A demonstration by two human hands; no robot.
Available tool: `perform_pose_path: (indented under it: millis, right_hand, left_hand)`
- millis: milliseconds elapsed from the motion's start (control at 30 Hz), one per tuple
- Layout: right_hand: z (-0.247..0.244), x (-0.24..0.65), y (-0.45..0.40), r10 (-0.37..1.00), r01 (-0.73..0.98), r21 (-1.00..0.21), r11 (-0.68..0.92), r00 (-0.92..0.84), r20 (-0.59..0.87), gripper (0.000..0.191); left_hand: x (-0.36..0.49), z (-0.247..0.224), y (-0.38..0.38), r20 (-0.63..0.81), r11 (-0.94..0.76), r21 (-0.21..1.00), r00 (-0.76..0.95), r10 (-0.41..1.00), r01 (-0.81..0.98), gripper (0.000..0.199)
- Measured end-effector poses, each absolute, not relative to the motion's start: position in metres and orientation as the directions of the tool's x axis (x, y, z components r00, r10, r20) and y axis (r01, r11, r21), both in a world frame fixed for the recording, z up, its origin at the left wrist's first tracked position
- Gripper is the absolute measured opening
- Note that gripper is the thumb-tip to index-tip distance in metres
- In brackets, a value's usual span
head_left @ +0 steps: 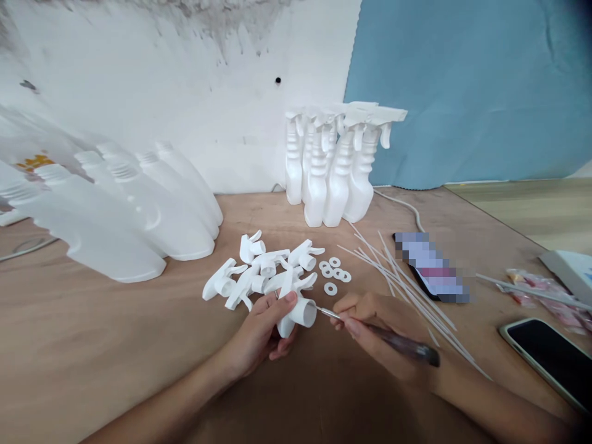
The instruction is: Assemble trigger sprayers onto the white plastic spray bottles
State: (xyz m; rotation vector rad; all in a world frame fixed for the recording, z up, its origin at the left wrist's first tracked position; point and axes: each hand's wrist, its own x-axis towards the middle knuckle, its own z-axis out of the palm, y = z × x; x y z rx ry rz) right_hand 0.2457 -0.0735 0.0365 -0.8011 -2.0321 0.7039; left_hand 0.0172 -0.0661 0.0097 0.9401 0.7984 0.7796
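My left hand (261, 333) is closed around a white trigger spray head (287, 314), thumb on top, its round collar facing right. In my right hand (377, 327) is a pen (407, 346) with a dark barrel and a slim silver tip. That tip points left at the collar's open mouth; whether it touches cannot be made out. Several more white spray heads (238, 285) lie heaped just beyond my left hand. Flat white washers (330, 288) are scattered to the right of the heap. Thin white dip tubes (407, 290) lie crisscrossed beyond my right hand.
Several white bottles without heads (134, 209) stand at the left. Assembled spray bottles (340, 179) are grouped against the wall. On the right lie a phone with a blurred screen (430, 265), a dark-screened phone (550, 357), a cable and pink plastic packets (546, 296).
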Motion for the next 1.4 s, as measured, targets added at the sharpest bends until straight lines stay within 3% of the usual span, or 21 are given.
perform_pose_path:
  millis: [167,400,467,533,600,667,733,800,900,967,1067,1133,1200,1400]
  right_hand:
    - [0.041,0.250,-0.076,0.836,0.051,-0.922,0.383,-0.444,0.322,0.025]
    - [0.035,0.238,-0.072,0.818,-0.247,-0.964,0.101,-0.531,0.222,0.021]
    - [0.033,0.237,-0.072,0.818,-0.234,-0.966,0.111,-0.530,0.223,0.019]
    - [0.031,0.238,-0.073,0.813,-0.109,-0.956,0.271,-0.506,0.288,0.011]
    - [0.027,0.239,-0.073,0.718,0.089,-0.815,0.573,-0.533,0.447,0.032]
    - [0.022,0.238,-0.071,0.508,0.219,-0.493,0.842,-0.632,0.586,0.060]
    - [0.017,0.234,-0.069,0.333,0.243,-0.227,0.943,-0.708,0.622,0.073]
    - [0.014,0.231,-0.067,0.286,0.259,-0.139,0.956,-0.712,0.641,0.077]
    - [0.014,0.233,-0.067,0.281,0.279,-0.120,0.953,-0.656,0.701,0.077]
    - [0.015,0.239,-0.065,0.306,0.311,-0.133,0.941,-0.618,0.724,0.077]
    - [0.016,0.251,-0.059,0.408,0.397,-0.201,0.896,-0.555,0.725,0.071]
    - [0.015,0.257,-0.054,0.482,0.438,-0.274,0.856,-0.486,0.729,0.060]
    - [0.013,0.259,-0.050,0.564,0.448,-0.383,0.808,-0.399,0.723,0.048]
    - [0.003,0.255,-0.047,0.790,0.440,-0.667,0.602,-0.206,0.577,0.031]
  left_hand:
    - [0.017,0.011,-0.067,-0.256,0.421,0.882,0.537,0.804,-0.210,0.046]
    - [0.016,0.010,-0.066,-0.237,0.426,0.876,0.570,0.787,-0.225,0.049]
    - [0.016,0.010,-0.065,-0.226,0.423,0.872,0.565,0.793,-0.245,0.048]
    - [0.016,0.010,-0.065,-0.217,0.419,0.868,0.557,0.801,-0.265,0.047]
    - [0.015,0.011,-0.065,-0.209,0.415,0.867,0.555,0.805,-0.277,0.046]
    - [0.015,0.012,-0.066,-0.210,0.418,0.868,0.564,0.799,-0.269,0.045]
    - [0.016,0.013,-0.066,-0.215,0.416,0.872,0.560,0.800,-0.258,0.044]
    - [0.018,0.012,-0.067,-0.208,0.393,0.880,0.527,0.824,-0.267,0.043]
    - [0.019,0.008,-0.070,-0.162,0.290,0.914,0.399,0.902,-0.284,0.043]
    - [0.016,0.006,-0.072,-0.080,0.144,0.963,0.268,0.960,-0.228,0.041]
    - [0.006,0.009,-0.076,0.218,-0.232,0.969,0.141,0.966,0.087,0.029]
    - [0.001,0.013,-0.078,0.417,-0.466,0.831,0.213,0.883,0.304,0.017]
    - [0.002,0.018,-0.080,0.515,-0.608,0.680,0.323,0.794,0.410,0.011]
    - [0.015,0.019,-0.081,0.542,-0.675,0.375,0.441,0.716,0.635,0.016]
